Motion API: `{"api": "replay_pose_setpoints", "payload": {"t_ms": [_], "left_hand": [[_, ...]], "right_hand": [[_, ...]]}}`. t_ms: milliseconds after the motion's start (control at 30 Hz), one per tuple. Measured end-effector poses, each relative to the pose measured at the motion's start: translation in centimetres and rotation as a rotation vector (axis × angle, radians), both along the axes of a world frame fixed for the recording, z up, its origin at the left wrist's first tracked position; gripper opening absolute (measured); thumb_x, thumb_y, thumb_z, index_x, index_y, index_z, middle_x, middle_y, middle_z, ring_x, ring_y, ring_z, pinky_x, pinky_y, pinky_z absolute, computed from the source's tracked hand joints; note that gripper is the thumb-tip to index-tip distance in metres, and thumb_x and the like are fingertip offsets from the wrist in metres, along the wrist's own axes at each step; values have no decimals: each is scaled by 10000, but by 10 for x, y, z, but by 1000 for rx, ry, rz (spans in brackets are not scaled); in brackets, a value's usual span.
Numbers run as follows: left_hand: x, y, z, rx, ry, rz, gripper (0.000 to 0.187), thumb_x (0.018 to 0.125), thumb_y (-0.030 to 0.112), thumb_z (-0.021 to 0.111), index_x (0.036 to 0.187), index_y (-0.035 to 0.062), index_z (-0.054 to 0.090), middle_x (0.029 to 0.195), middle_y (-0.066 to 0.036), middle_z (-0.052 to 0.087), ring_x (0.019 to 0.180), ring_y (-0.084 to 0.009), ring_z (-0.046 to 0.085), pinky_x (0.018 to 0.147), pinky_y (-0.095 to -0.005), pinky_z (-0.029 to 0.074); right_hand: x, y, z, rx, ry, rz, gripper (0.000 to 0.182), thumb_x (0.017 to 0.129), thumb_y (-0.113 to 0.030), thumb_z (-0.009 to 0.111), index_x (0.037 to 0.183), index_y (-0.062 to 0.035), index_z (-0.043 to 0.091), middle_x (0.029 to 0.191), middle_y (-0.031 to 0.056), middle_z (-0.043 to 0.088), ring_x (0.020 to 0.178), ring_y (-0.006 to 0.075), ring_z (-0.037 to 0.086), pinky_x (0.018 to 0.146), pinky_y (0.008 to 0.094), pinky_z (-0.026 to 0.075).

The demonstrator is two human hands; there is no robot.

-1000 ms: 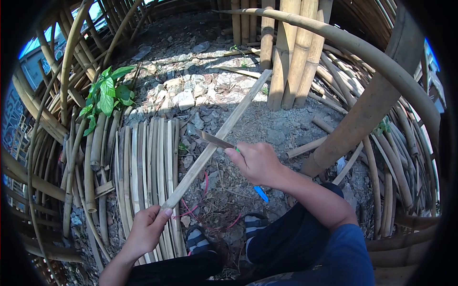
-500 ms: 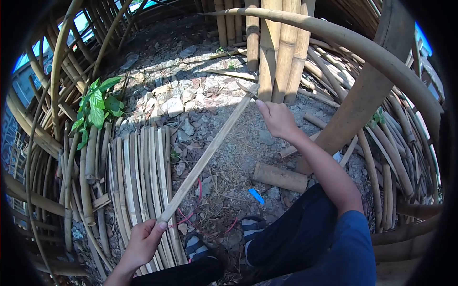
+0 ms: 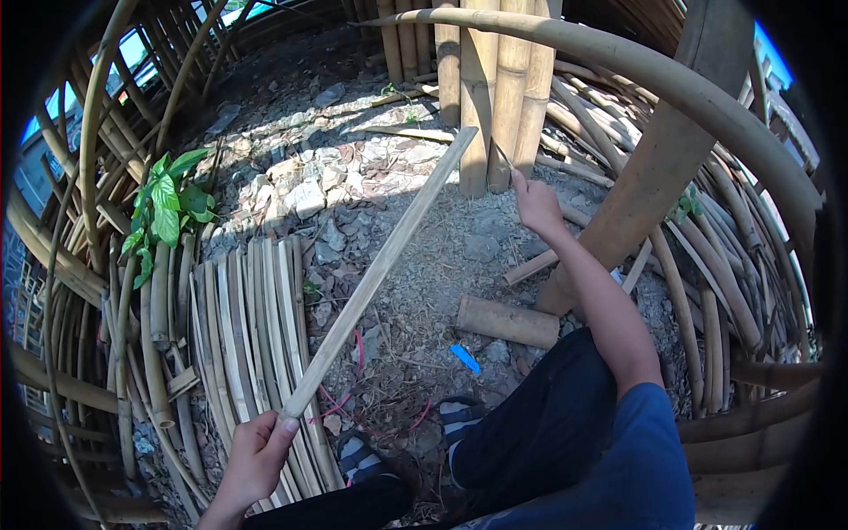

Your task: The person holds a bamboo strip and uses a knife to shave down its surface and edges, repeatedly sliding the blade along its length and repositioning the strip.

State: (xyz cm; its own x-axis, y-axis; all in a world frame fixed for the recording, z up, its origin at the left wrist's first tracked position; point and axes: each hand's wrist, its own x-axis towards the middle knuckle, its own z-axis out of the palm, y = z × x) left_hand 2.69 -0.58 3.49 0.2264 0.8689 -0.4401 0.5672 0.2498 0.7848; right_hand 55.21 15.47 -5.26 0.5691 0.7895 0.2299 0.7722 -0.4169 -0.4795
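A long, flat bamboo strip [image 3: 380, 269] slants up from lower left toward the upright poles. My left hand [image 3: 254, 461] is closed on its near end, thumb on top. The far end points away with nothing touching it. To the right of that end, my right hand [image 3: 537, 208] is closed around a knife; its thin blade [image 3: 503, 157] points up and left, apart from the strip. The knife's handle is mostly hidden in the fingers. Beneath the strip, on the left, many split bamboo strips [image 3: 250, 309] lie side by side on the ground.
Upright bamboo poles [image 3: 510, 97] stand ahead, and a thick slanting pole [image 3: 640, 168] rises at right. A curved pole [image 3: 618, 57] crosses above. A short bamboo piece [image 3: 508, 321], a blue scrap [image 3: 465, 359] and pink string [image 3: 360, 349] lie on stony ground. A leafy plant [image 3: 166, 208] grows at left.
The knife has come away from the strip's far end, my right hand moving to the right. My left hand keeps its hold. The whole view has shifted slightly.
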Motion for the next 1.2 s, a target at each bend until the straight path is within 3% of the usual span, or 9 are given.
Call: {"api": "replay_pose_setpoints", "payload": {"t_ms": [100, 233, 367, 467, 700, 767, 867, 967, 1200], "left_hand": [[0, 7, -8, -63, -27, -3, 385, 1049, 297, 555, 767, 34, 546, 575, 71, 428, 518, -26, 356, 454, -249, 282], [4, 11, -8, -102, -21, -3, 420, 1060, 331, 523, 763, 35, 549, 580, 68, 427, 523, -31, 355, 464, -252, 290], [3, 12, -8, -66, -36, -96, 481, 1074, 391, 466, 749, 45, 543, 579, 62, 415, 530, -44, 348, 484, -264, 308], [-1, 9, -5, -44, -20, -116, 485, 1076, 393, 458, 744, 48, 534, 578, 57, 418, 529, -49, 352, 483, -268, 310], [-10, 9, -4, -28, -29, -60, 492, 1080, 398, 440, 738, 51, 512, 573, 43, 421, 514, -62, 362, 481, -265, 319], [-9, 10, -6, -19, -21, -74, 492, 1079, 399, 442, 738, 52, 508, 574, 43, 421, 513, -63, 365, 479, -265, 320], [-7, 9, -2, -10, -29, -56, 484, 1077, 394, 451, 749, 44, 516, 587, 42, 421, 529, -63, 363, 487, -268, 322], [-12, 10, -5, 17, 2, -40, 480, 1077, 384, 455, 754, 35, 522, 598, 42, 416, 552, -68, 361, 504, -279, 329], [-5, 16, -7, 47, 71, -30, 480, 1078, 365, 459, 750, 20, 529, 611, 34, 421, 582, -76, 364, 523, -299, 340]], "right_hand": [[-16, -16, 14, 91, 169, -9, 691, 1042, -511, 319, 898, 43, 705, 863, 303, 678, 938, 464, 661, 845, 510, 499], [-97, -62, 51, 233, 318, 278, 643, 1040, -502, 401, 760, 38, 609, 677, 256, 601, 731, 432, 636, 707, 491, 467], [-177, -100, 54, 83, 229, 654, 586, 1039, -473, 439, 736, 4, 594, 610, 218, 596, 630, 437, 633, 627, 536, 474], [-198, -111, 55, 198, 126, 789, 517, 1043, -392, 475, 748, 19, 584, 609, 242, 565, 613, 459, 597, 580, 518, 446], [-154, -67, 46, 220, 54, 518, 538, 1040, -447, 440, 781, -14, 627, 617, 237, 611, 605, 453, 635, 611, 537, 510], [-190, -99, 41, 181, 60, 729, 565, 1043, -455, 424, 751, -16, 627, 619, 224, 616, 596, 442, 637, 605, 534, 515], [-204, -108, 45, 153, 6, 815, 546, 1050, -416, 435, 722, -9, 591, 595, 225, 576, 629, 444, 617, 624, 543, 477], [-164, -70, 63, 107, -7, 662, 541, 1048, -415, 433, 728, -12, 600, 584, 222, 573, 614, 447, 613, 625, 545, 482], [-202, -95, 37, 74, 24, 809, 528, 1044, -408, 439, 746, -7, 610, 622, 242, 593, 633, 453, 627, 629, 547, 492]]}}
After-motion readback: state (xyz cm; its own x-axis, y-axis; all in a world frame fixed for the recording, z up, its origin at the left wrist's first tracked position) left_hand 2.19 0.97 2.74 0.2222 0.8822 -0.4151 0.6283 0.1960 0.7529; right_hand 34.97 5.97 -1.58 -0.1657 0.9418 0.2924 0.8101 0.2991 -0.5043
